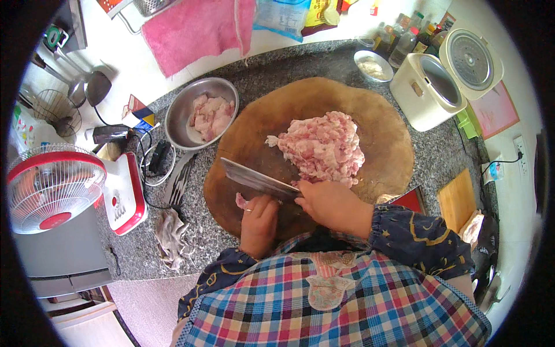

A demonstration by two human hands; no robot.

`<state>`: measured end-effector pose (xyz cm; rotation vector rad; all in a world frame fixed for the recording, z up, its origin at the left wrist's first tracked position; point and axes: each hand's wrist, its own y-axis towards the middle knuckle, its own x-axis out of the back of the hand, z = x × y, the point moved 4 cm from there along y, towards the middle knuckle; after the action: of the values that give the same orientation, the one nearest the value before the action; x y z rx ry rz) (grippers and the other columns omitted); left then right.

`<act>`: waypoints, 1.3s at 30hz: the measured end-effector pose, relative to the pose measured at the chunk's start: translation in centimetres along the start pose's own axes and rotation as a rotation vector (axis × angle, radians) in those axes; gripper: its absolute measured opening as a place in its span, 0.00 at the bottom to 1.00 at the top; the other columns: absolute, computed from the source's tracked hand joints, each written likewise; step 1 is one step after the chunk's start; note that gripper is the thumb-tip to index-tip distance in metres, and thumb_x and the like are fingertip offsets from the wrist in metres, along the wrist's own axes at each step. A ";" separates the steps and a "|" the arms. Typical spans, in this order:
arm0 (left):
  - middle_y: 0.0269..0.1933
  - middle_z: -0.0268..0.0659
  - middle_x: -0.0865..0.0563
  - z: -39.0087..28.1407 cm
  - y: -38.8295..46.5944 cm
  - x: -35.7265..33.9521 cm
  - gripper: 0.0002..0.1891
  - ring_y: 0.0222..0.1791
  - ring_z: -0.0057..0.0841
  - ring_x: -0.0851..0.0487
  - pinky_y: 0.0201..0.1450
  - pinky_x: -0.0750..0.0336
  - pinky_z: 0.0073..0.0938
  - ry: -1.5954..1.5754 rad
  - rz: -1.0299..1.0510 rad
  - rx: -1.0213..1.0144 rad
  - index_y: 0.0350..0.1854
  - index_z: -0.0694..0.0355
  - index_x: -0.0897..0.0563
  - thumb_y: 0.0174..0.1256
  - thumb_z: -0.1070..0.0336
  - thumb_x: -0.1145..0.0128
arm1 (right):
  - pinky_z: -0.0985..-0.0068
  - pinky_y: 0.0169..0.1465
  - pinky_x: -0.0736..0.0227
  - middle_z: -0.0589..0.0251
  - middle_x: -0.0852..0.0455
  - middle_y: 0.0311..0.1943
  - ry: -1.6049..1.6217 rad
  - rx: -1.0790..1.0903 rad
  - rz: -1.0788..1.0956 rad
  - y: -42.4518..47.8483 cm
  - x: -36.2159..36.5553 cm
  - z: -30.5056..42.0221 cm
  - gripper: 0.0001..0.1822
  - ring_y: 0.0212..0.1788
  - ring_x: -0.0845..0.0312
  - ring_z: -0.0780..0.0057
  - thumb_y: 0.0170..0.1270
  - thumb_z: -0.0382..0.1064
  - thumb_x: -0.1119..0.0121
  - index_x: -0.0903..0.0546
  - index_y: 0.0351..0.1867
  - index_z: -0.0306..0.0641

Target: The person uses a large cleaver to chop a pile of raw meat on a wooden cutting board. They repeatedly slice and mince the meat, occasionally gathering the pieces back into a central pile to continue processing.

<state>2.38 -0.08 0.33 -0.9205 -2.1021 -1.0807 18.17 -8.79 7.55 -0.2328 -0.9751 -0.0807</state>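
Observation:
My right hand grips the handle of a cleaver, whose broad blade stretches to the left over a round wooden chopping board. Close below the blade, my left hand presses down with bent fingers on a small piece of raw meat; most of that piece is hidden under the fingers. A large heap of chopped raw meat lies on the board just beyond the cleaver. Behind the board's left edge stands a steel bowl with larger pieces of raw meat in it.
On the left are a red and white fan, cables, a slotted utensil and a crumpled cloth. At right stands an open rice cooker, near a small bowl of white matter, several bottles and a wooden board.

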 end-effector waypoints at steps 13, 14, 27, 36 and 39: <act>0.52 0.44 0.16 0.6 2.2 0.7 0.21 0.53 0.46 0.20 0.59 0.28 0.47 -0.146 -0.081 0.185 0.57 0.62 0.20 0.60 0.74 0.35 | 0.46 0.40 0.26 0.37 0.16 0.32 -0.041 -0.151 -0.191 -6.0 3.6 -5.9 0.13 0.36 0.19 0.36 0.70 0.43 0.41 0.25 0.42 0.34; 0.52 0.45 0.16 0.1 2.4 0.5 0.21 0.53 0.47 0.20 0.60 0.28 0.46 -0.144 -0.123 0.181 0.57 0.63 0.20 0.60 0.75 0.35 | 0.48 0.40 0.27 0.38 0.16 0.32 -0.018 -0.162 -0.186 -6.1 3.4 -5.7 0.12 0.37 0.20 0.37 0.69 0.41 0.40 0.25 0.42 0.34; 0.51 0.44 0.16 -0.4 1.8 -0.7 0.13 0.51 0.45 0.19 0.56 0.24 0.41 -0.067 -0.066 0.052 0.48 0.64 0.18 0.60 0.78 0.40 | 0.51 0.34 0.24 0.49 0.16 0.27 -0.138 -0.031 -0.119 -7.1 4.1 -0.9 0.07 0.31 0.17 0.45 0.71 0.38 0.45 0.28 0.41 0.38; 0.51 0.45 0.16 -0.2 1.2 -1.6 0.13 0.51 0.44 0.19 0.56 0.23 0.41 -0.015 0.044 0.048 0.45 0.64 0.18 0.57 0.74 0.44 | 0.52 0.35 0.24 0.44 0.15 0.29 -0.101 -0.031 -0.032 -1.3 0.9 -0.3 0.09 0.33 0.16 0.45 0.71 0.40 0.45 0.26 0.41 0.37; 0.52 0.45 0.16 -0.1 0.9 -1.4 0.13 0.52 0.44 0.18 0.57 0.24 0.40 0.012 0.010 -0.029 0.48 0.64 0.17 0.59 0.75 0.42 | 0.50 0.37 0.24 0.44 0.15 0.28 -0.081 -0.037 -0.011 -2.2 1.4 -0.8 0.10 0.34 0.16 0.44 0.71 0.41 0.45 0.25 0.41 0.36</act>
<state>3.93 -0.18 -0.33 -0.9352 -2.0747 -1.1111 19.21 -11.05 8.65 -0.2660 -1.0557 -0.0997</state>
